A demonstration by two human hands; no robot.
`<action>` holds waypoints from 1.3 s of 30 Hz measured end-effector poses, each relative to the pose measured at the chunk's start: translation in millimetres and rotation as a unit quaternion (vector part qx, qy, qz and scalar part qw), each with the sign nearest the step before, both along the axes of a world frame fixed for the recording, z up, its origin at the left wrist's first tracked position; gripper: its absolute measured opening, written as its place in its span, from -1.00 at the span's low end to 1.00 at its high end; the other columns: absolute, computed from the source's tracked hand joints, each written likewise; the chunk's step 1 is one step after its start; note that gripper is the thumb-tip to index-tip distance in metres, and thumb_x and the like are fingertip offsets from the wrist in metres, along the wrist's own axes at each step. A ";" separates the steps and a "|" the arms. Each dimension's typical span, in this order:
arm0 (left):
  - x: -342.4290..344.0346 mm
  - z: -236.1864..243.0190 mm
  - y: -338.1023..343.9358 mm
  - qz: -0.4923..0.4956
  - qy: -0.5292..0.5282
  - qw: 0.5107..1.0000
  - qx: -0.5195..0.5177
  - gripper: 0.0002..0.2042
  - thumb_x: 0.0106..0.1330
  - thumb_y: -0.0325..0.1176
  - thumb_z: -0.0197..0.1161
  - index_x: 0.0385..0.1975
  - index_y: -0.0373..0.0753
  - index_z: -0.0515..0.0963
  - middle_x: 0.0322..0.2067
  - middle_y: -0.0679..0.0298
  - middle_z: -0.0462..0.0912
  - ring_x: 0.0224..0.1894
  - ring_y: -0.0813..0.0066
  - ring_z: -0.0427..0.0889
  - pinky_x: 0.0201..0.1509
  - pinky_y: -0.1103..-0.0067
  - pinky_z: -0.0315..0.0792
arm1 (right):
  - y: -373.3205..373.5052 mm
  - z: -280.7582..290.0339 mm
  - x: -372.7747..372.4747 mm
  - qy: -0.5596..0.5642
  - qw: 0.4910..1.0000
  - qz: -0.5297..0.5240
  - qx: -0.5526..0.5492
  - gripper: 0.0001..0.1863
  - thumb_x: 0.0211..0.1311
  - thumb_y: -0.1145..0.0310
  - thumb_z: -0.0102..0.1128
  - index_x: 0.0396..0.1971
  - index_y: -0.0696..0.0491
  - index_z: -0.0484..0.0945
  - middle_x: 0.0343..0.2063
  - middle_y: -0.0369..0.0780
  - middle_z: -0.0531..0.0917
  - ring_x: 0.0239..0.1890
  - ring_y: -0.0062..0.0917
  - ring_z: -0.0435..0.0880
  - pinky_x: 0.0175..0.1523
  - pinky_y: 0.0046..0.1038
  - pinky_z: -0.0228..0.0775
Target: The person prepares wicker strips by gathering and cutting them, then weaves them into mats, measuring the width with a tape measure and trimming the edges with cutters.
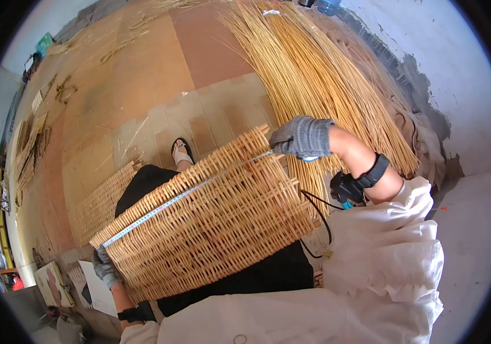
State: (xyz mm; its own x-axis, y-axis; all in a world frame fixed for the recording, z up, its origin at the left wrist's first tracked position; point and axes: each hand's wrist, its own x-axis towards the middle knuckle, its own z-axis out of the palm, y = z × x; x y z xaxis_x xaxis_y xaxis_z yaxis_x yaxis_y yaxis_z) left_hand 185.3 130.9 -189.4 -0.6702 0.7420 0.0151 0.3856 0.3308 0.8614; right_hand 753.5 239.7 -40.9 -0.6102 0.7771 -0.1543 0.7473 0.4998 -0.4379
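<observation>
A woven wicker panel [217, 235] lies slantwise across my lap, its rod ends sticking out along the right side. A tape measure [126, 231] is stretched along its length, near the far long edge. My left hand [105, 268], in a grey knit glove, is closed at the panel's left corner, where it pins the tape's end against the edge. At the upper right corner my right hand [301, 137], gloved too, is closed round the tape's other end. A bit of blue and white shows under that palm; the rest of what it grips is hidden.
Long bundles of straw-coloured rods [320, 86] lie on the floor to the right, beside a peeling wall [457, 74]. Another woven panel [105, 198] rests left of my leg. Flat boards [53, 285] stand at lower left. A black cable [328, 229] loops by my right arm.
</observation>
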 end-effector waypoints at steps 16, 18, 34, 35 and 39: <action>-23.9 41.2 -27.9 -0.040 -0.118 0.988 0.088 -0.75 0.03 -0.25 0.21 -0.42 -0.33 0.54 -0.46 0.26 0.57 -0.43 0.55 0.47 -0.31 0.65 0.34 | -63.8 78.2 -25.3 -0.022 0.997 0.012 0.077 -0.85 -0.16 0.37 0.10 -0.64 0.15 0.50 -0.65 -0.13 0.52 -0.59 -0.30 0.48 -0.44 -0.42 0.32; -41.7 49.6 -52.8 -0.012 -0.146 0.989 0.003 -0.78 0.02 -0.30 0.23 -0.43 -0.33 0.54 -0.48 0.29 0.56 -0.45 0.61 0.44 -0.33 0.67 0.34 | -76.3 72.1 -15.9 -0.080 0.995 0.012 0.050 -0.85 -0.19 0.36 0.10 -0.66 0.14 0.51 -0.68 -0.14 0.51 -0.61 -0.33 0.48 -0.45 -0.46 0.32; 40.6 -1.8 -142.3 0.152 -0.373 0.915 0.010 -0.78 0.00 -0.33 0.25 -0.40 -0.30 0.46 -0.53 0.31 0.52 -0.55 0.59 0.47 -0.54 0.68 0.40 | -118.5 19.7 63.6 -0.046 0.970 -0.191 -0.140 -0.84 -0.34 0.44 0.24 -0.66 0.18 0.51 -0.69 -0.14 0.51 -0.63 -0.40 0.48 -0.47 -0.48 0.29; 35.4 -3.7 -143.5 0.131 -0.358 0.925 -0.005 -0.73 -0.01 -0.28 0.26 -0.38 -0.30 0.44 -0.52 0.29 0.51 -0.57 0.58 0.48 -0.58 0.65 0.41 | -120.4 14.8 67.6 -0.019 0.980 -0.178 -0.090 -0.84 -0.31 0.44 0.24 -0.64 0.18 0.52 -0.67 -0.13 0.52 -0.61 -0.40 0.49 -0.45 -0.48 0.31; 31.4 0.8 -147.6 0.118 -0.281 0.950 -0.064 -0.68 -0.02 -0.21 0.26 -0.36 -0.30 0.45 -0.52 0.31 0.51 -0.52 0.59 0.47 -0.52 0.65 0.42 | -114.3 29.0 33.7 0.009 0.987 -0.126 -0.098 -0.82 -0.23 0.41 0.19 -0.54 0.17 0.54 -0.59 -0.12 0.55 -0.52 -0.38 0.54 -0.35 -0.50 0.35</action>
State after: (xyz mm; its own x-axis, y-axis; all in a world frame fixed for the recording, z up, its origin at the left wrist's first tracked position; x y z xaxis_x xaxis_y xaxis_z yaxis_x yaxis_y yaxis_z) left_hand 216.7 -16.7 -188.6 -0.6930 0.5422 -0.4752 -0.2216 0.4670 0.8560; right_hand 787.2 125.5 -11.9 -0.4049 0.8611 -0.3075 0.8288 0.2036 -0.5212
